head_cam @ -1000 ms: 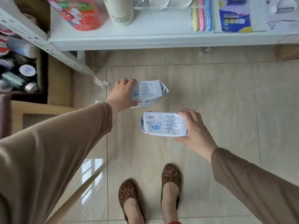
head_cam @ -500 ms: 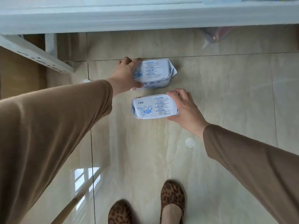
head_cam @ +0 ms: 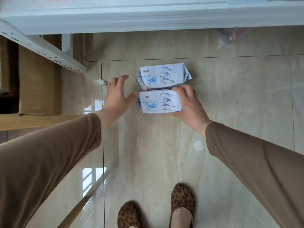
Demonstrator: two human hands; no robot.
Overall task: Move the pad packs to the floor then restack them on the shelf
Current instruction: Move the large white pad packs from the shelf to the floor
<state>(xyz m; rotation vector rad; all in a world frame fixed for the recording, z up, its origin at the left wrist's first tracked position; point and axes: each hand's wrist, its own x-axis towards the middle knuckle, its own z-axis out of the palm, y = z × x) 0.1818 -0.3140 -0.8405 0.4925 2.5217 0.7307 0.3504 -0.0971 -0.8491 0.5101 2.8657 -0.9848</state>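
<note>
Two white and pale-blue pad packs lie on the beige floor tiles, one behind the other and touching. The far pad pack (head_cam: 162, 76) rests free, with nothing holding it. My right hand (head_cam: 189, 104) grips the right end of the near pad pack (head_cam: 158, 102), fingers curled over its top edge. My left hand (head_cam: 116, 96) hovers just left of the packs, fingers spread and empty, its thumb close to the near pack's left end. The white shelf (head_cam: 148, 18) runs across the top of the view.
A white perforated shelf upright (head_cam: 42, 48) slants down at the left, with a cardboard box (head_cam: 37, 79) and a wooden ledge behind it. My feet in leopard-print shoes (head_cam: 181, 204) stand below the packs. A crumpled plastic bag (head_cam: 230, 37) lies under the shelf at right.
Both packs came down to the floor and now lie against each other. My left hand let go of the far pack and drew back to the left, open.
</note>
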